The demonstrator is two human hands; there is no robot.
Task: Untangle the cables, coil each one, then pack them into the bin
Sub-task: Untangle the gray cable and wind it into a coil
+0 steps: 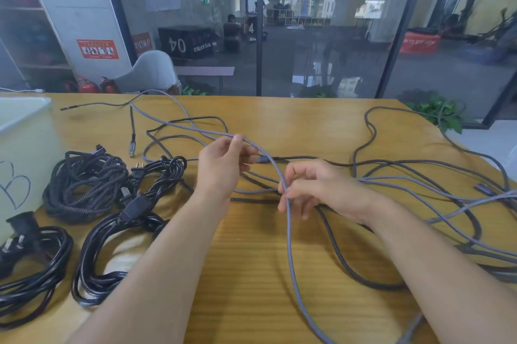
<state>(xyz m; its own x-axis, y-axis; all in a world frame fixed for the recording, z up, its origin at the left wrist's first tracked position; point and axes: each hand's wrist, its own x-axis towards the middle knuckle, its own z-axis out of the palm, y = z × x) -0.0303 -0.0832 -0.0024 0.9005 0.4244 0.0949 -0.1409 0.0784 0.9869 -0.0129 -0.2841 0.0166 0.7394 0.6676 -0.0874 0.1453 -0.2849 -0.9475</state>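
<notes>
left hand [223,167] pinches grey cable [289,245] | right hand [316,189] grips it just below

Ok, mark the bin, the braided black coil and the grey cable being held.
bin [25,147], head view, front wall.
braided black coil [84,184], head view, upper loops.
grey cable [289,245], head view, strand below the right hand.

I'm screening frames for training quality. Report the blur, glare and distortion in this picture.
Head view: the hands, left and right, and the grey braided cable are fairly sharp; the white bin is overexposed at the left edge; the glass wall is hazy with reflections; wide-angle bending curves the table edges and frames.
</notes>
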